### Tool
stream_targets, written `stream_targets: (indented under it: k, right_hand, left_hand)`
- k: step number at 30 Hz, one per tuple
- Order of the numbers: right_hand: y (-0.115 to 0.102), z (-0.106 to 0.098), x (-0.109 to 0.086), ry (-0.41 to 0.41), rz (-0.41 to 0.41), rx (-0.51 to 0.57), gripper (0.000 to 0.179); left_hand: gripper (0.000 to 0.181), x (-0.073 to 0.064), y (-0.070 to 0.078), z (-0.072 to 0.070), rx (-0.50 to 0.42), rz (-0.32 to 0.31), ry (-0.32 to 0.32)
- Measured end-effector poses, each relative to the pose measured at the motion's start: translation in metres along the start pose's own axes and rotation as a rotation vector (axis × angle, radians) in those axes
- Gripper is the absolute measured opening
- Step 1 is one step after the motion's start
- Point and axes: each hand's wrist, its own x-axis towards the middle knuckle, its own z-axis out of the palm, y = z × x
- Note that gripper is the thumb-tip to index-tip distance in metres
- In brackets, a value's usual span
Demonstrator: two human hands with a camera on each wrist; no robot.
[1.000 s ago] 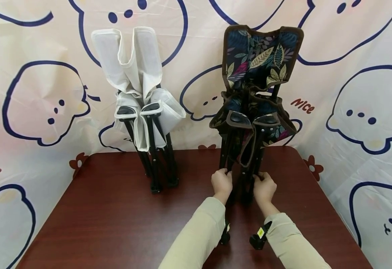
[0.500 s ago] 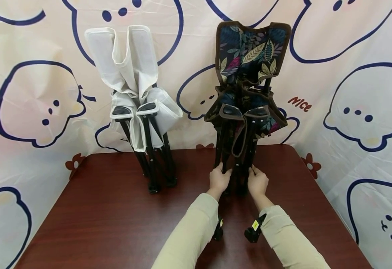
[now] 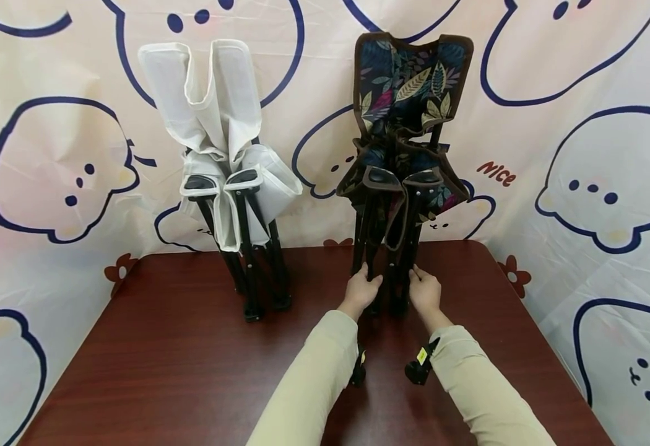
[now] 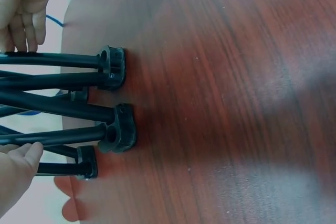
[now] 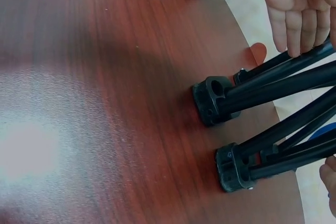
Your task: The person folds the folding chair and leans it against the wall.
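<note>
A folded chair in dark leaf-patterned fabric [image 3: 408, 87] stands on the table, its black legs [image 5: 289, 93] bunched and their plastic feet [image 4: 118, 124] on the tabletop. Low on the legs, my left hand [image 3: 361, 290] touches the left side; its fingers show straight in the right wrist view, while its thumb lies along a leg in the left wrist view. My right hand [image 3: 425, 291] is at the opposite side, four straight fingers against a leg in the left wrist view. Left of it stands a second folded chair in white fabric [image 3: 208, 93], apart from both hands.
The reddish-brown table [image 3: 191, 371] has its far edge just behind the chairs, close to a cream backdrop [image 3: 314, 37] with cartoon outlines. Black wrist cameras [image 3: 417, 367] hang under both beige sleeves [image 3: 308, 371].
The patterned chair has moved slightly back and left across the table with both hands. My fingers, more curled round the legs a second ago, look straighter now. The white chair stays in place.
</note>
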Motion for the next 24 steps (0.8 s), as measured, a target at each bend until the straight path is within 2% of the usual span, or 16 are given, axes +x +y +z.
stream_targets:
  k: [7,12,17,21,24]
  right_hand:
    - [-0.006,0.001,0.004,-0.003,0.011,-0.011,0.037]
    - [-0.008,0.003,0.005,-0.01,-0.009,-0.064,0.037]
    - [-0.008,-0.002,0.005,-0.131,-0.053,-0.159,0.041]
    - [-0.002,-0.01,0.003,-0.248,-0.064,-0.171,0.045]
    - [0.005,-0.016,0.0,-0.305,-0.074,-0.185,0.047]
  left_hand:
    - [0.057,0.007,0.003,-0.002,0.044,-0.008,-0.01]
    - [0.056,0.007,0.006,-0.001,0.047,-0.013,0.011]
    - [0.056,0.004,0.005,0.0,0.067,-0.002,0.008]
    - [0.055,0.001,0.003,-0.004,0.143,0.053,0.035]
    - [0.055,-0.001,0.003,-0.012,0.19,0.098,0.068]
